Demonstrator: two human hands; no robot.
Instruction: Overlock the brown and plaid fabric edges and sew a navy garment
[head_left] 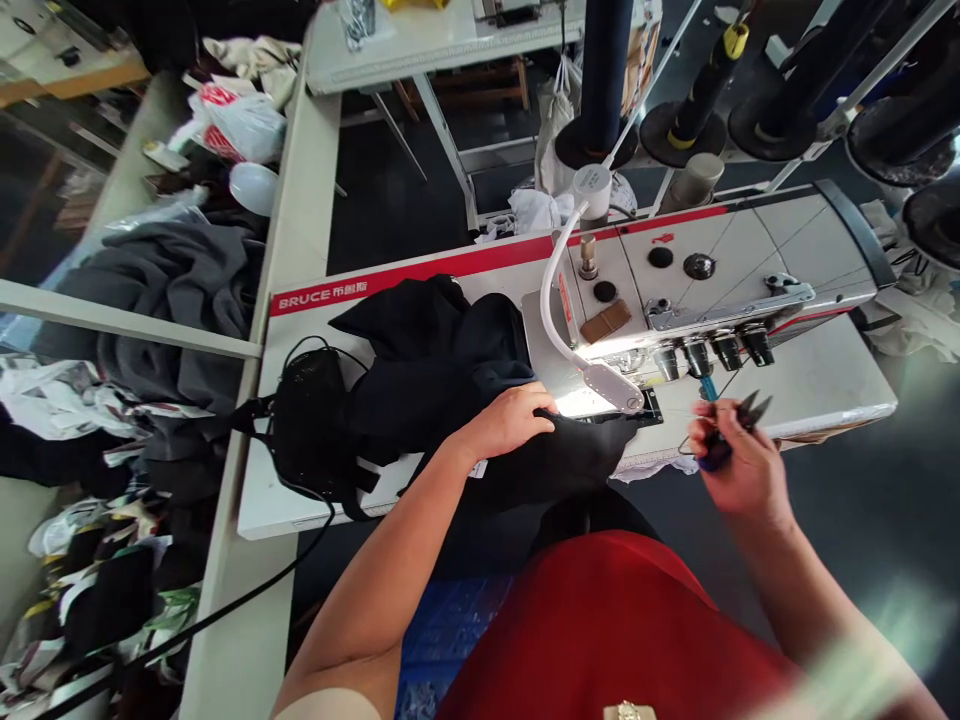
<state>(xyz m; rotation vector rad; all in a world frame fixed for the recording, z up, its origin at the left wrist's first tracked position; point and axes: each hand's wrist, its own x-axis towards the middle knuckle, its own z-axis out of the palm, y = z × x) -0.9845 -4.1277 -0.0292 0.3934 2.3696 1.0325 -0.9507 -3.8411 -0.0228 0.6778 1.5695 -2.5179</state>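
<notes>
On the bed of a white sewing machine [757, 240] lies dark cloth [450, 370], bunched on the left and hanging over the front edge. My left hand [510, 420] grips that cloth just left of the lit needle area, thumb and fingers pinched together. My right hand [742, 470] is closed around small dark-handled scissors [752, 410], their blades pointing up and to the right. Just above its fingers shows a narrow teal piece [708, 388]; whether the hand touches it, I cannot tell. The lamp head [613, 388] hides the needle from view.
A bent white lamp arm [555, 280] rises over the machine. A black bag-like object [304, 420] with a cable sits at the bed's left end. Thread cones [690, 125] stand behind. On the left, a trough holds grey cloth [180, 290] and scraps.
</notes>
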